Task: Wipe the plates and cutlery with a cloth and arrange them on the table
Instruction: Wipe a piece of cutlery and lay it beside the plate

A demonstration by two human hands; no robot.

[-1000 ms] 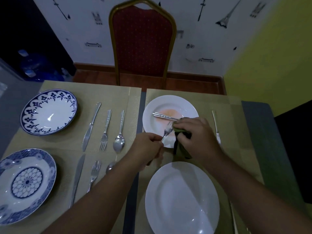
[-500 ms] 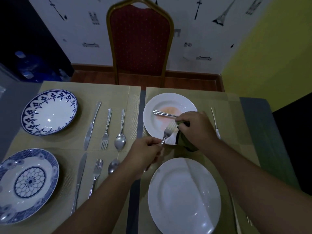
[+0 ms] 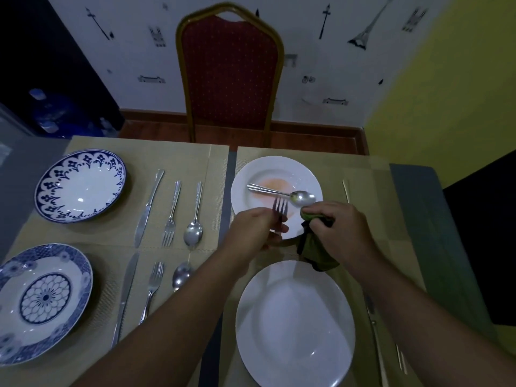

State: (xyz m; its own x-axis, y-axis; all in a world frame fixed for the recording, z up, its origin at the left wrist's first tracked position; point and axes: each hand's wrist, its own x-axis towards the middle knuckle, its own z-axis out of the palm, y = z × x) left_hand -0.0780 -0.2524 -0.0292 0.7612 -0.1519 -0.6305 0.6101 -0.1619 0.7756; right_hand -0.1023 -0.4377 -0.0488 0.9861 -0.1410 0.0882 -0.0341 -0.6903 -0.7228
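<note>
Cloth (image 3: 317, 247) and right hand (image 3: 343, 233) have slid off the fork (image 3: 280, 206), baring a spoon (image 3: 303, 197) on the stained plate (image 3: 251, 174). The left hand (image 3: 251, 233) pinches the fork's handle over that plate's near rim, and the right hand bunches the cloth beside it. Left of it, the blue plates (image 3: 81, 185) look laid; stain and spoon seem left.

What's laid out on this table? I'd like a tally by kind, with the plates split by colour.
White plates: 2
Blue-patterned plates: 2
Forks: 3, one in the left hand
Spoons: 3
Knives: 4, the right two partly hidden
Green cloth: 1, in the right hand
Total: 15
</note>
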